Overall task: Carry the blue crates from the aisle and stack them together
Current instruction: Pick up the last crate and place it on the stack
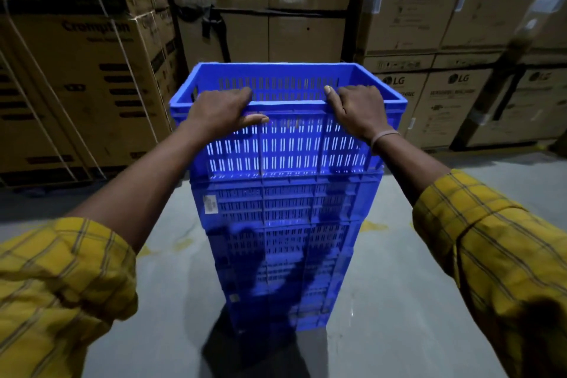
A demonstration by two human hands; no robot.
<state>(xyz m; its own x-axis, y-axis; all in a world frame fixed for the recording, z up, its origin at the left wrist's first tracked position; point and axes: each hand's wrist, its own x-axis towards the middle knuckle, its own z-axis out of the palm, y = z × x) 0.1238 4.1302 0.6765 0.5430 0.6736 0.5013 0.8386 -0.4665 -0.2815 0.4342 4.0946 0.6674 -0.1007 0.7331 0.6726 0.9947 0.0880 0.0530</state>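
Both hands, left [222, 112] and right [357, 109], grip the top crate's [288, 144] near rim; an uneven push could topple the tall stack [276, 255].

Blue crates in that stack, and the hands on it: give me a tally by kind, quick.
Blue crates: 4 that I can tell apart, top crate on the rest of the stack; the lowest are dark.
Hands gripping the top rim: 2, left hand, right hand.
Total: 6

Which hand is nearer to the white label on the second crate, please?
Left. The left hand grips the top crate's rim above the label; the right hand grips farther right.
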